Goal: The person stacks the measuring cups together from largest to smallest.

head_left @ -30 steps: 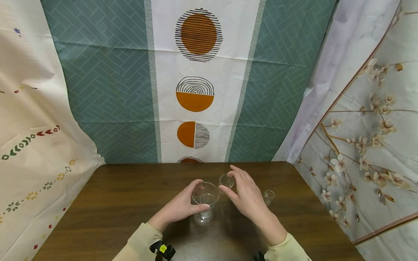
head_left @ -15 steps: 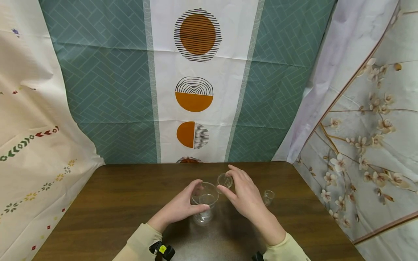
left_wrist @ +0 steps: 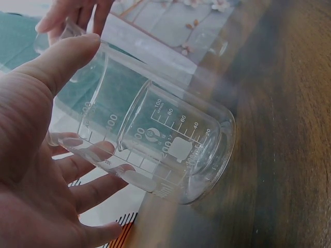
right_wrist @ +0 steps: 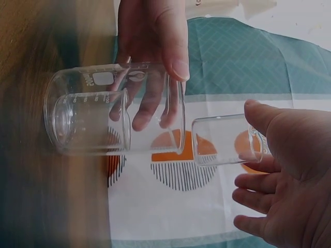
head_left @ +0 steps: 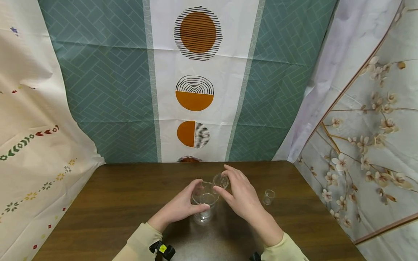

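Observation:
My left hand [head_left: 181,204] grips a large clear glass beaker [right_wrist: 155,142] near its rim, thumb on one side and fingers on the other. The beaker stands upright on the table. Inside, at its bottom, sits a smaller beaker [left_wrist: 178,124] with white graduation marks up to 100. Between thumb and fingers, my right hand [head_left: 240,195] pinches another small glass beaker [right_wrist: 220,139] near its rim. That one is held in the air just above and to the right of the large beaker's rim, its base towards the large beaker.
A tiny glass beaker [head_left: 269,197] stands on the brown wooden table [head_left: 130,192], to the right of my right hand. Behind the table hangs a green and white patterned cloth [head_left: 107,90], with a floral curtain [head_left: 369,152] on the right side.
My right hand has moved slightly left with the small beaker, closer to the large beaker's rim. The left hand and the large beaker have stayed in place.

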`<state>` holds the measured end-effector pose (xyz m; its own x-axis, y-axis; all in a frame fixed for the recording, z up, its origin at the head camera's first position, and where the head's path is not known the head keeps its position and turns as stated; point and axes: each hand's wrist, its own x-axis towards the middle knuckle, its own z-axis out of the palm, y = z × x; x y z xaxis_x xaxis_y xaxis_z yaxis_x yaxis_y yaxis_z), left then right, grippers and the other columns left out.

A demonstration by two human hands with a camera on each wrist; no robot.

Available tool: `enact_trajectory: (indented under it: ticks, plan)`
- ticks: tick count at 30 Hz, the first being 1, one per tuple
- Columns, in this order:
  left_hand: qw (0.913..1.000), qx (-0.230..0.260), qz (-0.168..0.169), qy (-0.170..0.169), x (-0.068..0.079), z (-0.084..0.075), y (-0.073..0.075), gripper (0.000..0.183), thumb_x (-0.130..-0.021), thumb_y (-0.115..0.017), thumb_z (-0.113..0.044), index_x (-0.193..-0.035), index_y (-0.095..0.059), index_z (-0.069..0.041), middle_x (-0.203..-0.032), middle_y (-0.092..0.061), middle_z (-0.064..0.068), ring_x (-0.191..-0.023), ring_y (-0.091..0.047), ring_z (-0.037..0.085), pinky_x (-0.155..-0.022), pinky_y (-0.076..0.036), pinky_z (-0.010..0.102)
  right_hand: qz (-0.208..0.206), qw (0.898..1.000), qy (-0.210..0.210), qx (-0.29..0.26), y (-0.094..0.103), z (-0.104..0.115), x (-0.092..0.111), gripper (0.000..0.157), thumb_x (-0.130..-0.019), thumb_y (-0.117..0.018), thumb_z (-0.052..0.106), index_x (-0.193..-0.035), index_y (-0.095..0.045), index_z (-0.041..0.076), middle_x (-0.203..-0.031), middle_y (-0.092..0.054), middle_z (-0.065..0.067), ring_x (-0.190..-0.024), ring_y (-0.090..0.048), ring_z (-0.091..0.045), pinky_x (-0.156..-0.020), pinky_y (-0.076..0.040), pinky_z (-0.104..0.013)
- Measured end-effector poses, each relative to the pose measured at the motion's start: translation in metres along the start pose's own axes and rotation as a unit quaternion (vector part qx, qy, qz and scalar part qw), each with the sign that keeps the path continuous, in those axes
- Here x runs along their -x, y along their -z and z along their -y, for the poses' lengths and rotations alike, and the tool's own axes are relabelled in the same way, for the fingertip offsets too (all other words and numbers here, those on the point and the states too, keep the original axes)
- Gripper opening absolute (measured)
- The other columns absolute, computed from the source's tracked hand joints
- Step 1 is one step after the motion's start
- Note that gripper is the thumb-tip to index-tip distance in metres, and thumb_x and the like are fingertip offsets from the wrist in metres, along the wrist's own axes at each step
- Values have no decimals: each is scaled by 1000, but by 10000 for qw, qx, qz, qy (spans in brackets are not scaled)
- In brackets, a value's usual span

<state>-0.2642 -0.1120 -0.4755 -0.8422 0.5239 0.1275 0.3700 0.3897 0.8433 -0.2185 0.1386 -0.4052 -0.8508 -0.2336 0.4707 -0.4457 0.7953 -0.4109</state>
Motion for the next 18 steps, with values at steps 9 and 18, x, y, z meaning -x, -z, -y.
enact_trajectory:
  ticks: [9,18]
  plan:
    - [10000,24,56,-31,1,-1,1,90,-98,-85,-47,-166,-36,-14,-157,-53,13,-142,-58,36,-106,-56,58,94,10000,12,-16,-5,6,-1,48,-100,-85,38,-133,-68,8,-164,-54,-12,-151,-50,-39,-119,-43,-62]
    - [9999,41,49,-90,1,0,0,87,-99,-85,-45,-165,-37,-14,-156,-53,13,-141,-59,35,-104,-57,55,190,9998,115,-25,-13,8,0,49,-101,-84,39,-134,-67,7,-163,-55,-13,-149,-52,-36,-116,-47,-59]
